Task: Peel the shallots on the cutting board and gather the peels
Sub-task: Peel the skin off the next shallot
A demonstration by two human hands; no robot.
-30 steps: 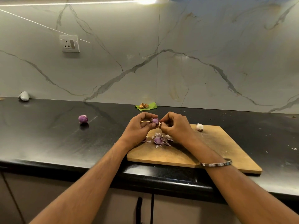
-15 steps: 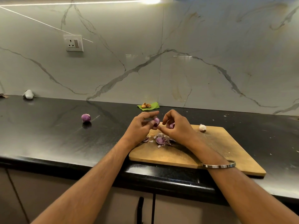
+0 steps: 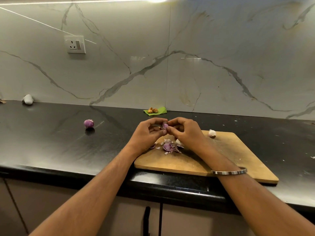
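While both hands pinch one small shallot (image 3: 164,125) up between them, left hand (image 3: 148,132) and right hand (image 3: 185,132), purple peels (image 3: 168,147) lie just under them on the cutting board (image 3: 221,160). Another shallot (image 3: 88,123) waits far to the left, so peeling isn't finished.

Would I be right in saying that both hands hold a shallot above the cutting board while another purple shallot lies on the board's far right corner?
Not quite. In the head view the other purple shallot lies on the black countertop, left of the cutting board. The left hand and right hand do hold a shallot above the board.
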